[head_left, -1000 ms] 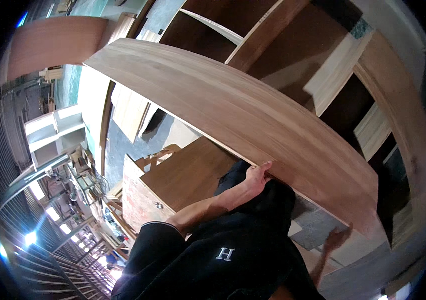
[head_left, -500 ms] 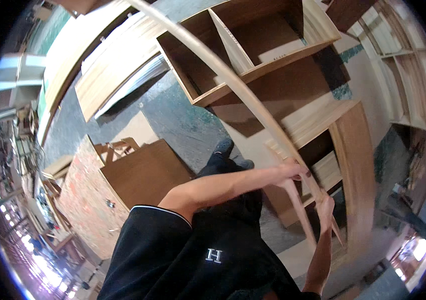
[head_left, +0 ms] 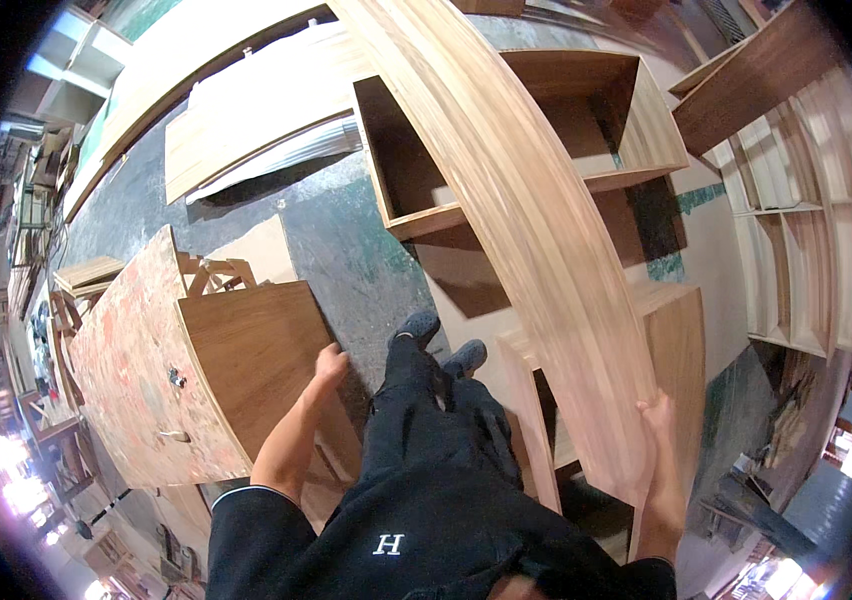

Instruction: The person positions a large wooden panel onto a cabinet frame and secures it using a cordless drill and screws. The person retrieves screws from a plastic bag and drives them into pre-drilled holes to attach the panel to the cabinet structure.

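Observation:
A long pale wooden board runs from the top of the view down to my right side, its broad face turned up. My right hand grips its right edge near the lower end. My left hand is off the board, its fingers curled with nothing visible in them, close to the brown side panel of a worktable. Beneath the board's lower end is an open wooden cabinet frame, partly hidden by it.
Another open cabinet carcass lies beyond, crossed by the board. Flat panels are stacked at upper left. The worktable's paint-stained top holds small metal pieces. Shelving units stand at the right.
The board has turned from its narrow edge to its broad face. My left hand has let go of it and moved left toward the worktable; my right hand still holds it.

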`<state>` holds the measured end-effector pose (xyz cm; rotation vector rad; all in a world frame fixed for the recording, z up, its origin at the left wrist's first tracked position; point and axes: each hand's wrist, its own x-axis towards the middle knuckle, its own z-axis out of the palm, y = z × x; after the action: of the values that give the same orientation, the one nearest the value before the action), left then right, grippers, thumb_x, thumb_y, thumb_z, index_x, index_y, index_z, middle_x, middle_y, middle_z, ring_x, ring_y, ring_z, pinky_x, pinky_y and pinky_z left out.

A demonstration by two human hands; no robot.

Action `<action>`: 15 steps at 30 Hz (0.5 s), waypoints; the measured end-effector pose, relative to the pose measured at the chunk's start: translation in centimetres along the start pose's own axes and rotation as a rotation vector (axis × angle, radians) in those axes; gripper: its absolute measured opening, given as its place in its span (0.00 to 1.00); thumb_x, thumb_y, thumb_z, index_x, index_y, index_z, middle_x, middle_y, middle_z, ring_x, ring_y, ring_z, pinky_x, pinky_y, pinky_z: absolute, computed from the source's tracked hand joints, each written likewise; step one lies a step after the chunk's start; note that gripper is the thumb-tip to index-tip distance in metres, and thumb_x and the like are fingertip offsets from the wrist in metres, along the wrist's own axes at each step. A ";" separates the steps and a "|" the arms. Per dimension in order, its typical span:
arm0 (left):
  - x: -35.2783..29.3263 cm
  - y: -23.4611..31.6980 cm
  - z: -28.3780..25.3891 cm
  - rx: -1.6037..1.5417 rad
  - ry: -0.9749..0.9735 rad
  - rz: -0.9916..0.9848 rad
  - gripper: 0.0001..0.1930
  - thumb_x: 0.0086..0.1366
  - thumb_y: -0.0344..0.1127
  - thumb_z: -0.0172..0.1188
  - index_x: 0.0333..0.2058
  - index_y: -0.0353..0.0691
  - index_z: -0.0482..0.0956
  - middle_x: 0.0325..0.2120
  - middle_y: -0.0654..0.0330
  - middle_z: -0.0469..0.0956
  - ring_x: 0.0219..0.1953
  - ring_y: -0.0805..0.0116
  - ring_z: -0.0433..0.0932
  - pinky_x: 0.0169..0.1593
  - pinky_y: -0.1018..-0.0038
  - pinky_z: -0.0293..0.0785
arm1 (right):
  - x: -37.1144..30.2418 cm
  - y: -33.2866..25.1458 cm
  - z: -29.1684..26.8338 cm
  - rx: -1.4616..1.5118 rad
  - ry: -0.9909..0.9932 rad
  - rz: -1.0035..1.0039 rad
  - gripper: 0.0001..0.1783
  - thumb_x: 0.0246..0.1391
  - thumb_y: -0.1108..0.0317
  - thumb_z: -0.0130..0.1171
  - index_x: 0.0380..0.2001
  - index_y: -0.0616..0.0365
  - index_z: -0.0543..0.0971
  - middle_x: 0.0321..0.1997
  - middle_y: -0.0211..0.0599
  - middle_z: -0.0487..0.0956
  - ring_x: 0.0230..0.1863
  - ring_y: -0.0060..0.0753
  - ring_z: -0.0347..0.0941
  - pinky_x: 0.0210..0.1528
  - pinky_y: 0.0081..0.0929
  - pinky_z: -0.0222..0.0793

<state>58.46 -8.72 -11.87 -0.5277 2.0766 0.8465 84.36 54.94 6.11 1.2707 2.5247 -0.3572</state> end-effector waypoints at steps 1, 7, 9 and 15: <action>0.9 -6.2 -1.0 0.018 0.178 -0.007 0.20 0.52 0.34 0.54 0.43 0.30 0.77 0.36 0.43 0.79 0.43 0.53 0.78 0.44 0.65 0.73 | 0.7 -1.2 1.1 0.030 0.006 -0.063 0.22 0.39 0.72 0.63 0.42 0.66 0.77 0.38 0.51 0.80 0.43 0.47 0.77 0.45 0.37 0.71; 1.3 -14.6 2.6 -0.132 0.070 -0.185 0.15 0.53 0.36 0.54 0.35 0.29 0.76 0.27 0.48 0.79 0.30 0.56 0.80 0.35 0.64 0.76 | 1.4 -0.4 0.8 0.058 -0.168 -0.025 0.34 0.48 0.58 0.61 0.57 0.62 0.65 0.55 0.54 0.71 0.58 0.50 0.65 0.59 0.42 0.61; 3.3 -14.9 1.6 -0.124 0.101 0.011 0.12 0.55 0.34 0.53 0.32 0.29 0.74 0.22 0.51 0.76 0.22 0.62 0.77 0.25 0.65 0.74 | 3.2 -1.4 2.5 -0.013 -0.096 -0.101 0.38 0.49 0.49 0.59 0.58 0.61 0.64 0.55 0.56 0.69 0.58 0.53 0.64 0.59 0.44 0.60; 4.6 0.3 4.9 -0.427 -0.243 0.036 0.24 0.62 0.24 0.51 0.57 0.27 0.60 0.49 0.48 0.70 0.39 0.62 0.75 0.37 0.68 0.77 | 4.4 2.0 1.1 -0.230 -0.088 -0.103 0.39 0.40 0.52 0.65 0.54 0.64 0.69 0.49 0.56 0.75 0.54 0.51 0.70 0.55 0.40 0.64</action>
<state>58.19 -5.36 -17.66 -0.5802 1.6922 1.3196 83.64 58.94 3.32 1.0193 2.4783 -0.1362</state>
